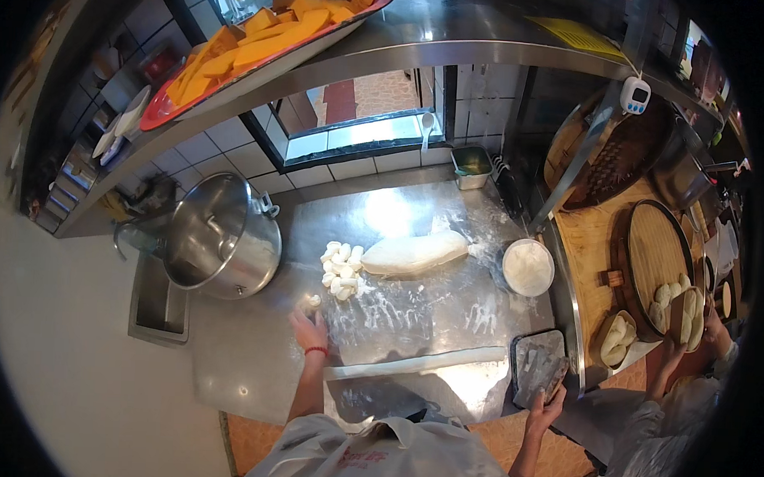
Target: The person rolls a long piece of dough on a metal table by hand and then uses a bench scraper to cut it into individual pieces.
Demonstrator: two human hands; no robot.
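My left hand [310,331], with a red band at the wrist, rests low over the steel table [260,344]. Its fingers are apart beside a single small dough piece [314,301]. A long dough rope [420,364] lies along the near side of the table. Farther off are a heap of small dough pieces [343,275] and a large dough log [415,255]. At the table's right edge, my right hand [546,404] has its fingers closed at a dark, floury rectangular tray [525,344]; what exactly it grips is unclear.
A big steel pot [264,255] stands at left, and a white tub of flour [528,269] at right. Overhead, a steel shelf [481,53] bears a red-rimmed tray [155,113] of orange pieces. To the right, a co-worker's hands [671,354] hold an oval container of dough near a round steamer [629,272].
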